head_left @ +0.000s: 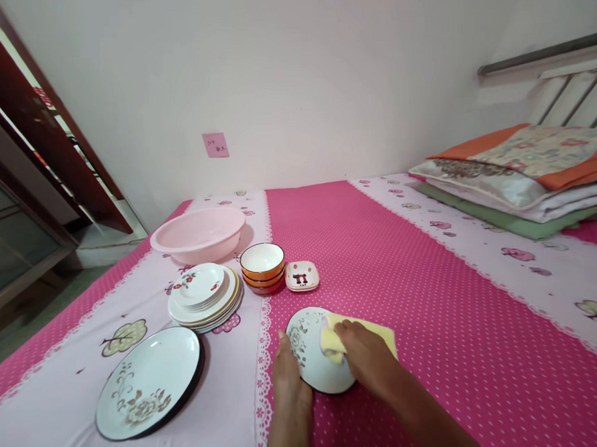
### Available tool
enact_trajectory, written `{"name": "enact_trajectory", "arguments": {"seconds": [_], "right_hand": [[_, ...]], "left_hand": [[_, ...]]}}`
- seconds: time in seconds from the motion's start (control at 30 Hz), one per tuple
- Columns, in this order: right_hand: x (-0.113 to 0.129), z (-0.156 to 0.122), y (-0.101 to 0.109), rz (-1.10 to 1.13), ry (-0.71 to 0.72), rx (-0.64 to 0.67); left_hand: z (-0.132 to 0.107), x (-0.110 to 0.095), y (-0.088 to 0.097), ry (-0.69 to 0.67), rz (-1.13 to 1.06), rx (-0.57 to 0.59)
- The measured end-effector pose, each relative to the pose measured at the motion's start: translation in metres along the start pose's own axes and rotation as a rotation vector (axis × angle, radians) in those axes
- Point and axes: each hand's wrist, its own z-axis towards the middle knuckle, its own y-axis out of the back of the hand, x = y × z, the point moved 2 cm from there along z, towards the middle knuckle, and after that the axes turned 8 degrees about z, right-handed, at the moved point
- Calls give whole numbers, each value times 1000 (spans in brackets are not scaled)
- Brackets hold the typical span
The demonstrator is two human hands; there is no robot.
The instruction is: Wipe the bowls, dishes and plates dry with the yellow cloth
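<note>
A small white plate with a floral print (pixel 306 347) lies on the pink dotted bedspread (pixel 425 283) in front of me. My left hand (pixel 287 378) rests at its near left rim, thumb on the edge, steadying it. My right hand (pixel 366 360) presses a folded yellow cloth (pixel 333 340) onto the plate's right half, fingers curled over the cloth.
To the left lie a large black-rimmed floral plate (pixel 147 382), a stack of white plates (pixel 204 295), stacked orange bowls (pixel 262 267), a small square cat dish (pixel 302 276) and a pink basin (pixel 198 233). Folded quilts (pixel 521 175) sit at the far right.
</note>
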Motion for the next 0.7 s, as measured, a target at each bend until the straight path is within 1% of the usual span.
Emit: {"name": "enact_trajectory", "arguments": {"seconds": [0.07, 0.13, 0.2, 0.27, 0.33, 0.4, 0.47, 0.53, 0.6, 0.7], "right_hand": [[5, -20, -3, 130, 75, 19], [16, -31, -8, 326, 160, 51], [29, -30, -15, 474, 194, 88], [41, -17, -22, 519, 203, 67], [49, 1, -26, 447, 214, -23], [50, 21, -27, 327, 199, -102], [44, 36, -24, 231, 146, -132], [32, 44, -17, 176, 86, -129], [18, 42, -10, 124, 37, -103], [6, 18, -3, 78, -16, -46]], "left_hand": [[-3, -3, -1, 31, 12, -21], [-6, -5, -1, 77, 24, -17], [-10, -8, -1, 113, 6, -7], [-13, -11, 0, 102, -30, -29], [-14, -12, 0, 62, -52, -74], [-13, -13, -2, 39, -46, -95], [-13, -12, -5, 28, -45, -82], [-13, -11, -8, 23, -52, -39], [-13, -11, -9, 36, -53, -3], [-11, -10, -8, 69, -51, 4]]}}
